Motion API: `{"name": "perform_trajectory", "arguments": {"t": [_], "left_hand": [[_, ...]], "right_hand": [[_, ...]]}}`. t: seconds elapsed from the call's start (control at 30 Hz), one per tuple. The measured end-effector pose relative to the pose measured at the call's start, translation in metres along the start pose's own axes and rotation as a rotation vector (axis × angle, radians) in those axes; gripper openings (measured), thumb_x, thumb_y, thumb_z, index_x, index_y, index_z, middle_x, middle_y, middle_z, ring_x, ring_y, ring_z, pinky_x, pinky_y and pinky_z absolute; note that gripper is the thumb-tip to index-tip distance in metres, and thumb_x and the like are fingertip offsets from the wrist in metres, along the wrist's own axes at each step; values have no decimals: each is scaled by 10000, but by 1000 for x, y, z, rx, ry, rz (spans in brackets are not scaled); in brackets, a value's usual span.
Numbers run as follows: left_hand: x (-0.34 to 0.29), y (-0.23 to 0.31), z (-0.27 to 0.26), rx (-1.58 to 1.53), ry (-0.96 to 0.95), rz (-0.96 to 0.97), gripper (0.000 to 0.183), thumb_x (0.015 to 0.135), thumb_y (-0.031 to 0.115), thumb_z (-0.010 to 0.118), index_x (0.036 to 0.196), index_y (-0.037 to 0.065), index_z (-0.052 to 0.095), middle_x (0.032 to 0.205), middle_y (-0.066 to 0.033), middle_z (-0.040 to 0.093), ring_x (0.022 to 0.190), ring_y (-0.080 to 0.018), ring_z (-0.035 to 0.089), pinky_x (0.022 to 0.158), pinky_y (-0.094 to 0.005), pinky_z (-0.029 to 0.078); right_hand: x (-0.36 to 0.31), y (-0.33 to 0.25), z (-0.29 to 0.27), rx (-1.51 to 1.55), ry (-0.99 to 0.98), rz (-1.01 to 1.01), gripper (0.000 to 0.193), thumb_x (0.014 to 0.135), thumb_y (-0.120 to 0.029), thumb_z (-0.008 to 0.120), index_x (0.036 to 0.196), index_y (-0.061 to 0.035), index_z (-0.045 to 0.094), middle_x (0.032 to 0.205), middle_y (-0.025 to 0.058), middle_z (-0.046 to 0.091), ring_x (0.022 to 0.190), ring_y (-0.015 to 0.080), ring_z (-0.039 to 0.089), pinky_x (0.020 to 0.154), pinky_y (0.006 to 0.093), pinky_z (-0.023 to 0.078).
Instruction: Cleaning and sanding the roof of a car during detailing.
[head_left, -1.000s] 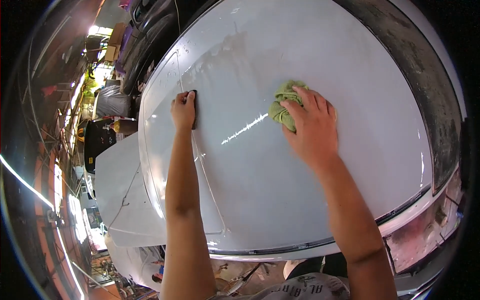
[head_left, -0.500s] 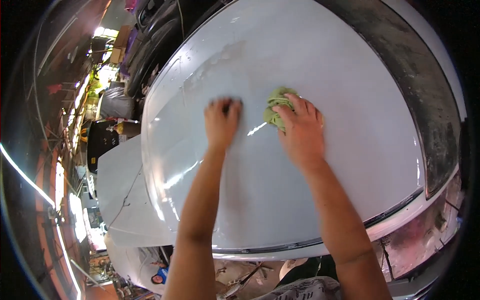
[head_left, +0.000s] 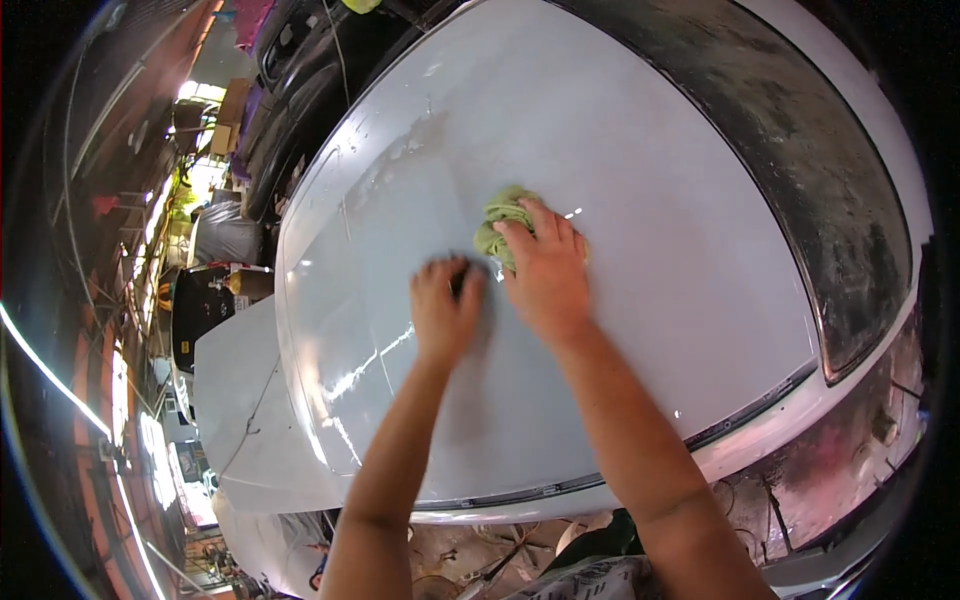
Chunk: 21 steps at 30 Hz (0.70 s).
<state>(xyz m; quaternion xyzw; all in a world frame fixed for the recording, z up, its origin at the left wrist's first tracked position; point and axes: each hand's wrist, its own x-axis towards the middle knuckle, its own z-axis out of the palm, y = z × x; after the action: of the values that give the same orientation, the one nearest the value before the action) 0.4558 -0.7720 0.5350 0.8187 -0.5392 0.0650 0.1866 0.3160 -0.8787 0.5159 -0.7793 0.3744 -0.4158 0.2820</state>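
A pale grey-white car roof with a wet sheen fills the middle of the view. My left hand lies low over it, fingers curled around a small dark pad. Most of that pad is hidden and its kind cannot be made out. Just to the right and a little farther off, my right hand presses a crumpled green cloth onto the roof. The cloth bunches out past the fingertips on their left side.
Dusty dark glass borders the roof on the right. A black trim strip runs along its near edge. Another white panel lies at the left. Beyond it stand a grey covered object and a dark car.
My left hand has come nearer to me with the dark pad. My right hand has slid left with the green cloth, so the hands are closer together. The view has shifted slightly.
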Motion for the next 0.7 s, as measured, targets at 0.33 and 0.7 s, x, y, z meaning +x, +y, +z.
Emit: {"name": "perform_trajectory", "arguments": {"t": [0.33,0.7], "left_hand": [[57,-16,15,75,64,18,326,950,292,701,1159,42,700,1129,-161,686,1110,-365,606,999,-467,460],[97,-16,2,107,115,-135,364,952,386,658,1113,62,697,1152,-159,670,1113,-401,579,986,-487,472]], "right_hand": [[0,-5,7,21,19,13,441,795,-91,769,1222,-157,679,1419,87,529,1248,336,534,1048,506,432],[9,-23,6,367,284,55,428,849,-78,773,1240,-53,601,1386,174,533,1261,407,534,1043,509,461]]}}
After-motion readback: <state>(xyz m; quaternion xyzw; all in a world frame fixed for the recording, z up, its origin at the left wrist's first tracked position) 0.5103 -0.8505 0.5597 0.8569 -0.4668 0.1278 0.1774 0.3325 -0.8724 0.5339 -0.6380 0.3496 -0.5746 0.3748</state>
